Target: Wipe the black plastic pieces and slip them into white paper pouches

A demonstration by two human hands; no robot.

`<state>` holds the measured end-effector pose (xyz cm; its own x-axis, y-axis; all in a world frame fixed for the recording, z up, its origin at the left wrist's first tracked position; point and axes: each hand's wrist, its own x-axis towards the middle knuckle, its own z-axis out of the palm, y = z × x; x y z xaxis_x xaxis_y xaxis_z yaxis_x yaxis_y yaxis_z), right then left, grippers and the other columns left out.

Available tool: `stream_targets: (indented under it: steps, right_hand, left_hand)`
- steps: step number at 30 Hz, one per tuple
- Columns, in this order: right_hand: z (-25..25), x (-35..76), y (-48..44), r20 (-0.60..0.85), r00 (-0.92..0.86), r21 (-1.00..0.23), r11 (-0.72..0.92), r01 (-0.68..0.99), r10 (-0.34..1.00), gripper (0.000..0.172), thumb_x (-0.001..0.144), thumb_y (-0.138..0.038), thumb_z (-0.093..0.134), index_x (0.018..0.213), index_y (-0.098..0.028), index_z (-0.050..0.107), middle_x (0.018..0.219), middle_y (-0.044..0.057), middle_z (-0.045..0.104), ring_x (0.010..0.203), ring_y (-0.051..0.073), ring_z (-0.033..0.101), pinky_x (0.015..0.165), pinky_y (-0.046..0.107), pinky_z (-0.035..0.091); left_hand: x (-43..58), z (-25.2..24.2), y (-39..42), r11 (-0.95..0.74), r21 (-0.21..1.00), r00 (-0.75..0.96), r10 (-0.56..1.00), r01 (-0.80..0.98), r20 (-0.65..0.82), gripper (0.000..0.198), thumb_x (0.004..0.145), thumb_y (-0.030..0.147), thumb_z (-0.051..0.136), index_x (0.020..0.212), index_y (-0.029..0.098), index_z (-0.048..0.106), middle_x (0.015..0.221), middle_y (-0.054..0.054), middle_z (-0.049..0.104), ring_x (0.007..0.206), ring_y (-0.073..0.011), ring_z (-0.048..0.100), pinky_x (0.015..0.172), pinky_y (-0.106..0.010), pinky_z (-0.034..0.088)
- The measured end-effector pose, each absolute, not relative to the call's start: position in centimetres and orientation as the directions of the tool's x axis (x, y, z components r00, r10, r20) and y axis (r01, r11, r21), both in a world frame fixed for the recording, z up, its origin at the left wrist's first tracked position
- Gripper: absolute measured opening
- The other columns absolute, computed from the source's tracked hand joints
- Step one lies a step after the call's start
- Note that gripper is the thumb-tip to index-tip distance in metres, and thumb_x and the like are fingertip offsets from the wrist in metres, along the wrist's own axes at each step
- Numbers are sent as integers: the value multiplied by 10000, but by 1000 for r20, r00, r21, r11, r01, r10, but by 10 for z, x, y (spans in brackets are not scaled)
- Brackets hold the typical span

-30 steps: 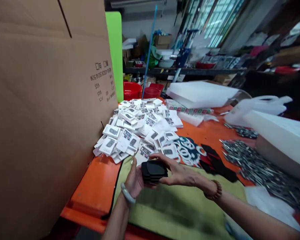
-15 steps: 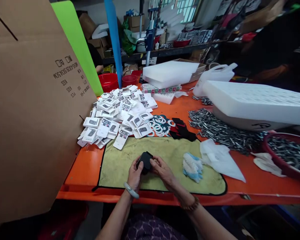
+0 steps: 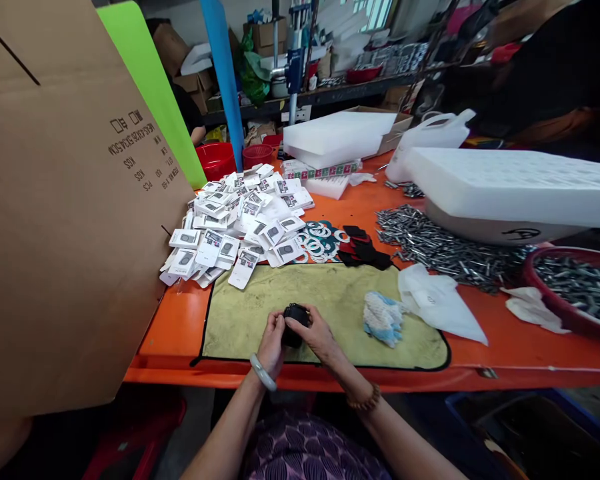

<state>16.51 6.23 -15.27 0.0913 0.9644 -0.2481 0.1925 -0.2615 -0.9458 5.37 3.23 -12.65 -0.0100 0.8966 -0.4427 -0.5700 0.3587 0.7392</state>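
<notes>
A small black boxy device [image 3: 295, 327] is held between my two hands, above the yellow-green cloth [image 3: 240, 317] near the table's front edge. My left hand [image 3: 271, 340] grips its left side, fingers closed round it. From the right, my right hand [image 3: 320, 335] holds it too, with the thumb lying across its near face. Exactly what the device is, I cannot make out. A crumpled white and blue rag [image 3: 383, 319] lies on the cloth to the right. Beyond the cloth are black and red pads [image 3: 363, 250] and white rings [image 3: 320, 241].
A heap of small white boxes [image 3: 245, 220] covers the table's left part, beside a large cardboard carton [image 3: 75, 220]. Metal pins [image 3: 430, 243] lie piled at right, near a red basin [image 3: 540, 287] of metal parts. White foam blocks [image 3: 520, 183] stand behind.
The black device has been turned between my hands and now shows a different side. My right thumb has moved onto its face. The whole view has shifted slightly.
</notes>
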Motion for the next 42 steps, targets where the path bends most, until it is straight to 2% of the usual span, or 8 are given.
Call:
stream_targets:
  steps: [4, 10, 16, 21, 29, 37, 39, 42]
  right_hand:
    - [-139, 159, 58, -350, 57, -921, -354, 161, 935, 652, 550, -569, 719, 1058, -178, 597, 935, 80, 697, 921, 270, 650, 847, 408, 510]
    - [-136, 153, 55, -346, -1, -936, -345, 73, 938, 518, 555, -504, 729, 955, -193, 619, 874, 48, 703, 860, 241, 648, 804, 358, 510]
    - [-134, 147, 59, -337, -11, -925, -329, 190, 941, 419, 546, -404, 741, 880, -194, 602, 765, 12, 652, 738, 209, 601, 680, 320, 485]
    - [-134, 144, 63, -305, -78, -914, -269, 302, 949, 413, 530, -382, 759, 857, -197, 589, 736, -6, 626, 735, 206, 586, 684, 324, 466]
    - [-146, 148, 70, -316, -146, -949, -314, 36, 937, 449, 550, -477, 750, 841, -212, 534, 601, -63, 528, 560, 137, 510, 553, 270, 408]
    - [-147, 160, 79, -281, -38, -959, -282, -5, 959, 465, 568, -488, 740, 884, -207, 546, 633, -33, 571, 585, 152, 542, 558, 279, 419]
    - [-155, 169, 87, -276, 30, -960, -277, 34, 961, 475, 562, -491, 722, 900, -208, 544, 637, -29, 575, 590, 166, 554, 560, 292, 427]
    - [-164, 180, 93, -217, 43, -940, -220, 262, 975, 400, 602, -471, 667, 891, -213, 570, 652, -17, 581, 612, 187, 557, 589, 319, 441]
  left_hand:
    - [45, -126, 32, 402, 706, 69, 890, -583, -451, 514, 594, 510, 827, 926, 205, 580, 867, -5, 657, 951, -203, 606, 838, -307, 448]
    - [28, -119, 28, 496, 646, 219, 859, -581, -462, 490, 600, 472, 837, 929, 147, 676, 901, -62, 702, 985, -234, 615, 840, -311, 453]
    - [16, -128, 24, 420, 649, 103, 878, -634, -468, 410, 638, 491, 800, 846, 153, 693, 834, -58, 712, 957, -248, 629, 862, -353, 475]
    - [6, -136, 20, 345, 675, 7, 893, -652, -450, 411, 632, 494, 804, 814, 144, 689, 777, -48, 697, 826, -206, 634, 828, -338, 476]
    - [-7, -138, 10, 324, 659, 7, 901, -679, -435, 362, 638, 423, 826, 818, 133, 708, 764, -59, 700, 824, -196, 644, 830, -324, 477]
    - [-12, -138, 2, 264, 676, -59, 908, -688, -415, 415, 637, 441, 824, 878, 120, 719, 812, -79, 725, 833, -209, 666, 812, -334, 510]
    - [-20, -136, 2, 243, 683, -111, 896, -689, -431, 427, 605, 439, 843, 867, 126, 717, 795, -70, 726, 816, -209, 670, 806, -338, 517]
    - [-32, -130, 1, 232, 709, -150, 889, -666, -432, 431, 597, 447, 847, 859, 135, 707, 788, -65, 720, 851, -220, 671, 820, -342, 517]
